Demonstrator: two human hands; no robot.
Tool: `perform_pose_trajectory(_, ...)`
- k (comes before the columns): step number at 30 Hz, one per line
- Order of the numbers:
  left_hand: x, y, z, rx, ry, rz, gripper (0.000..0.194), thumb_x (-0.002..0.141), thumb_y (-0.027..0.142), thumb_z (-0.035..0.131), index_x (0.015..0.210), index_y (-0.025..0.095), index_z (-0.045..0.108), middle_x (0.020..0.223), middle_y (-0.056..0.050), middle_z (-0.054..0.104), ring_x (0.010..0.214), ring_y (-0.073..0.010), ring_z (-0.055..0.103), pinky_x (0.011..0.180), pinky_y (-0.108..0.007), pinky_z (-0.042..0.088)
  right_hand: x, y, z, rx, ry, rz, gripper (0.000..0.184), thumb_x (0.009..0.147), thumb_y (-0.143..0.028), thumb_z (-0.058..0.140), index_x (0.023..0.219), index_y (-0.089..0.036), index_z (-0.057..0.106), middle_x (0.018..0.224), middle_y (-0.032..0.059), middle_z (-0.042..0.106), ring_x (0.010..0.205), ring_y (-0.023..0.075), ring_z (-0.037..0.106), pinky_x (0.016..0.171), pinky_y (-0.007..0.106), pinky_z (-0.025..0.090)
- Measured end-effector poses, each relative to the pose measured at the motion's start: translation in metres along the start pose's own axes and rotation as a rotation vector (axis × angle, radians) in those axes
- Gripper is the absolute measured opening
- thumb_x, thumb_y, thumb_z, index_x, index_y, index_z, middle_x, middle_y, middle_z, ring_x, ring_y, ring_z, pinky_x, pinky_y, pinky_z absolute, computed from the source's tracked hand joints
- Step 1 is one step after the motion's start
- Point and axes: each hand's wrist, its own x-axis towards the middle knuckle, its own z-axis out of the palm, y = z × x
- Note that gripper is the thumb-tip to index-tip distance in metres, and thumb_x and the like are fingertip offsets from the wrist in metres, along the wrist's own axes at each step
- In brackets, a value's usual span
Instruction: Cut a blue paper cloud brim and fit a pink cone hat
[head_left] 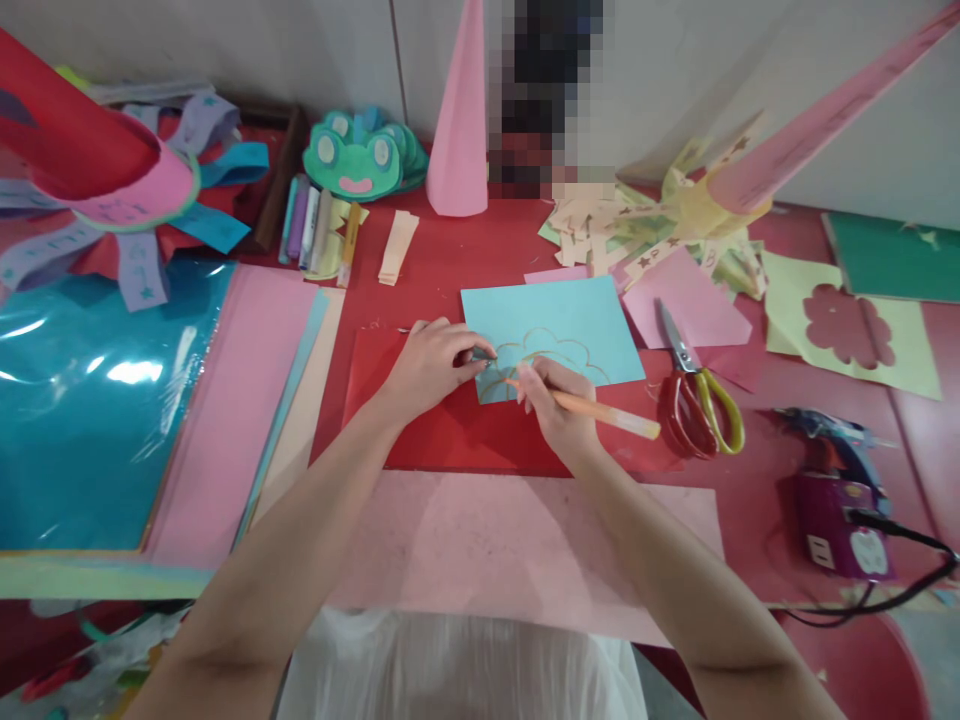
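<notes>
My right hand (pixel 559 400) is closed around an orange marker (pixel 611 413), its tip down on a light blue sheet of paper (pixel 555 308). Brown scalloped outlines and curved lines are drawn on that sheet. My left hand (pixel 431 368) rests at the sheet's left edge, fingers bent and thumb near the fingertips. Something small and dark shows at those fingertips, too small to name. Under the blue sheet lies red paper (pixel 457 440). Scissors (pixel 686 370) with one red and one yellow handle lie right of my right hand.
A glue gun (pixel 832 440) and a purple power socket (pixel 844 525) with a black cable are at right. Pink paper cones (pixel 461 130), a green frog cutout (pixel 356 160) and several markers (pixel 307 220) stand behind. Coloured sheets (pixel 232 400) lie at left.
</notes>
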Motion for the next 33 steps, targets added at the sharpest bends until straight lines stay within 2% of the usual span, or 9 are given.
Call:
perform_pose_trajectory(3, 0.0003, 0.0000, 0.0000, 0.003, -0.012, -0.013, 0.011, 0.083, 0.026, 0.060, 0.086, 0.025, 0.070, 0.071, 0.002, 0.063, 0.070, -0.0156, 0.050, 0.073, -0.032, 0.030, -0.0004, 0.0028, 0.0012, 0.017, 0.019, 0.120, 0.035, 0.088, -0.048, 0.050, 0.065, -0.021, 0.048, 0.043, -0.0077, 0.038, 0.038, 0.0076, 0.036, 0.041, 0.023, 0.031)
perform_pose_trajectory(5, 0.0004, -0.0004, 0.0004, 0.011, -0.013, -0.014, 0.011, 0.083, 0.027, 0.059, 0.086, 0.025, 0.070, 0.071, 0.002, 0.063, 0.071, -0.0157, 0.050, 0.073, -0.032, 0.030, 0.0004, 0.0049, 0.0024, -0.030, 0.040, 0.144, 0.037, 0.086, -0.045, 0.054, 0.061, -0.022, 0.039, 0.042, -0.0085, 0.037, 0.037, 0.0071, 0.036, 0.041, 0.022, 0.030)
perform_pose_trajectory(7, 0.0004, -0.0007, 0.0009, 0.012, -0.005, -0.010, 0.012, 0.084, 0.028, 0.059, 0.086, 0.026, 0.070, 0.071, 0.002, 0.062, 0.070, -0.0157, 0.050, 0.073, -0.032, 0.030, 0.0011, 0.0057, 0.0035, -0.132, 0.065, 0.120, 0.042, 0.085, -0.041, 0.055, 0.057, -0.022, 0.031, 0.042, -0.0079, 0.036, 0.039, 0.0071, 0.037, 0.043, 0.022, 0.031)
perform_pose_trajectory(10, 0.0001, -0.0007, 0.0013, 0.011, 0.007, -0.004, 0.013, 0.084, 0.029, 0.058, 0.086, 0.025, 0.070, 0.071, 0.001, 0.063, 0.070, -0.0158, 0.050, 0.073, -0.032, 0.030, 0.0007, 0.0043, 0.0048, -0.256, 0.084, 0.064, 0.039, 0.086, -0.033, 0.052, 0.056, -0.022, 0.028, 0.043, -0.0075, 0.035, 0.040, 0.0070, 0.035, 0.044, 0.022, 0.030)
perform_pose_trajectory(15, 0.0002, 0.0002, 0.0011, 0.015, 0.009, -0.004, 0.013, 0.084, 0.030, 0.058, 0.085, 0.026, 0.071, 0.070, 0.002, 0.063, 0.069, -0.0155, 0.050, 0.073, -0.032, 0.030, -0.0008, 0.0036, 0.0065, -0.308, 0.112, 0.006, 0.037, 0.083, -0.027, 0.050, 0.056, -0.022, 0.025, 0.046, -0.0074, 0.027, 0.042, 0.0068, 0.025, 0.042, 0.022, 0.025)
perform_pose_trajectory(26, 0.0010, -0.0011, 0.0014, 0.013, 0.010, 0.004, 0.012, 0.084, 0.032, 0.061, 0.086, 0.026, 0.071, 0.069, 0.002, 0.062, 0.070, -0.0160, 0.050, 0.072, -0.031, 0.029, 0.0015, 0.0062, 0.0071, -0.306, -0.036, 0.019, 0.037, 0.083, -0.036, 0.051, 0.057, -0.022, 0.030, 0.048, -0.0056, 0.033, 0.044, 0.0087, 0.029, 0.044, 0.023, 0.027)
perform_pose_trajectory(29, 0.0010, -0.0008, 0.0013, 0.015, 0.000, -0.003, 0.012, 0.083, 0.032, 0.061, 0.086, 0.026, 0.071, 0.070, 0.002, 0.063, 0.071, -0.0161, 0.050, 0.072, -0.032, 0.030, 0.0013, 0.0067, 0.0071, -0.280, -0.037, 0.018, 0.037, 0.083, -0.035, 0.052, 0.057, -0.022, 0.030, 0.047, -0.0061, 0.033, 0.043, 0.0085, 0.029, 0.044, 0.023, 0.027)
perform_pose_trajectory(33, 0.0013, -0.0004, 0.0016, 0.020, -0.001, -0.010, 0.012, 0.083, 0.030, 0.061, 0.085, 0.025, 0.071, 0.069, 0.002, 0.062, 0.071, -0.0158, 0.051, 0.073, -0.031, 0.030, 0.0019, 0.0079, 0.0067, -0.240, 0.022, 0.031, 0.036, 0.086, -0.033, 0.049, 0.058, -0.022, 0.029, 0.046, -0.0065, 0.034, 0.042, 0.0081, 0.033, 0.045, 0.022, 0.029)
